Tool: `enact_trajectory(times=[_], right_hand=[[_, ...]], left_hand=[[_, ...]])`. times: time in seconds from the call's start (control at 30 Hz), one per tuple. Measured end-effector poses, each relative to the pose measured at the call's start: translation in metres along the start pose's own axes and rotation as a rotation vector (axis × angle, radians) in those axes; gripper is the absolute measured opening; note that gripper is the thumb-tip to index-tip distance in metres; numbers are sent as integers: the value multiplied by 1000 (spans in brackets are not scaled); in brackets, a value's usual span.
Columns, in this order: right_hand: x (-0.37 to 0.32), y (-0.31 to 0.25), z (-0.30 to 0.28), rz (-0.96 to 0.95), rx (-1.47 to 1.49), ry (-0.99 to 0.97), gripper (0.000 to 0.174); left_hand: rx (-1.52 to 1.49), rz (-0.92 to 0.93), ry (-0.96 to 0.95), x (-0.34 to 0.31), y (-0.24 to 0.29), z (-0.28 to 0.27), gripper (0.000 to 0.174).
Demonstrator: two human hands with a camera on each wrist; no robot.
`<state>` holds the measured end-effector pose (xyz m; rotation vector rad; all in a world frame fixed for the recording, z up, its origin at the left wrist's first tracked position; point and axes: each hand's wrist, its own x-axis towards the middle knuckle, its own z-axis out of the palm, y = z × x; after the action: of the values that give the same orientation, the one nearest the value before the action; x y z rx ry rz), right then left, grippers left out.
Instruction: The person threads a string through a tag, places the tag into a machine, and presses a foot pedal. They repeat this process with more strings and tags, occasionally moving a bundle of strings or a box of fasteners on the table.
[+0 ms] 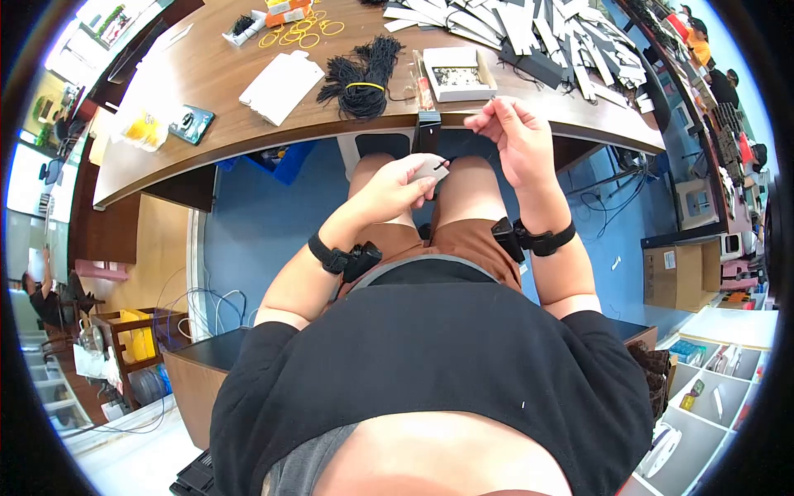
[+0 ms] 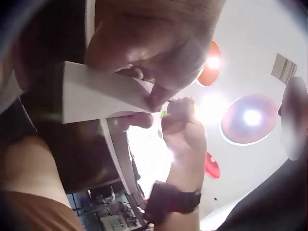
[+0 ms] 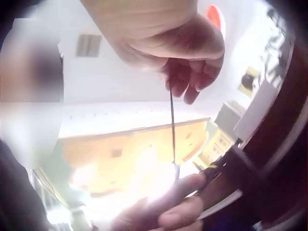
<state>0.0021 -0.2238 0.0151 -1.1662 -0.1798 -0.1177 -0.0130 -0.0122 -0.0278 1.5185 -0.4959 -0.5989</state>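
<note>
Clearly, a brown wooden table [image 1: 203,66] is set before the seated person [image 1: 447,355]. A heap of white and black strips [image 1: 523,29] is spread over it, to the right of and beyond a bundle of black cords [image 1: 360,73], which is bound by a yellow band [image 1: 365,85]. A stack of white cards [image 1: 282,87] is placed just left of the bundle, and near it, on its right, small dark and pale pieces [image 1: 456,76] are held in an open white box [image 1: 465,95].

The right hand [image 1: 521,136] is raised well to the right of the bundle; the left hand [image 1: 401,186] is held lower, on the bundle's near side and slightly to its right. There, a white tag [image 2: 91,94] is gripped between the left thumb and fingers. By the right fingertips, drawn narrowly together, a thin dark cord [image 3: 173,120] is pinched and stretched straight towards the left hand, also on the bundle's near side. Where the cord meets the tag cannot be made out.
</note>
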Motion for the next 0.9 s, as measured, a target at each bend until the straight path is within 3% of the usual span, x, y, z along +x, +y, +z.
enact_trajectory(times=[0.13,0.17,0.23,0.27,0.3,0.4,0.43,0.5,0.57,0.6,0.63,0.67,0.7,0.73,0.77,0.83,0.9], right_hand=[[2,11,-11,270,438,-112,19],[-1,11,-12,366,326,-142,18],[-9,10,-2,339,-211,-148,20],[-16,5,9,204,-553,-279,21],[-19,5,10,214,-777,-420,19],[-17,-2,18,236,-956,-540,16],[-9,-1,11,103,-991,-619,16],[10,-12,1,36,-931,-567,14],[42,-28,-17,180,-844,-353,14],[66,-36,-38,134,-700,-275,15],[91,-41,-53,88,-556,-195,17],[109,-52,-52,57,-624,31,21],[125,-61,-52,23,-688,260,24],[143,-58,-60,-117,-630,309,25],[155,-53,-69,-254,-574,354,27],[145,-52,-51,-294,-631,444,27],[136,-26,-46,-513,-620,290,27]], left_hand=[[453,113,148,-2,16,-1,42],[579,146,189,-2,18,-1,45],[749,129,201,-2,14,-2,47],[750,134,202,-1,11,-1,46],[748,133,205,-2,10,0,45],[643,192,176,-4,15,-5,40],[578,246,193,-5,17,-8,38],[650,416,395,-4,23,-27,30],[929,595,756,-6,32,-63,18],[976,604,923,-7,35,-81,18],[1201,377,1057,-13,33,-100,26],[1443,244,1198,-16,25,-123,39],[1432,63,1181,-20,32,-133,47],[1465,-34,1229,-19,32,-144,46],[1481,-48,1236,-19,24,-156,43],[1368,-51,1208,-19,21,-169,35],[1271,-42,1215,-16,21,-180,30]])
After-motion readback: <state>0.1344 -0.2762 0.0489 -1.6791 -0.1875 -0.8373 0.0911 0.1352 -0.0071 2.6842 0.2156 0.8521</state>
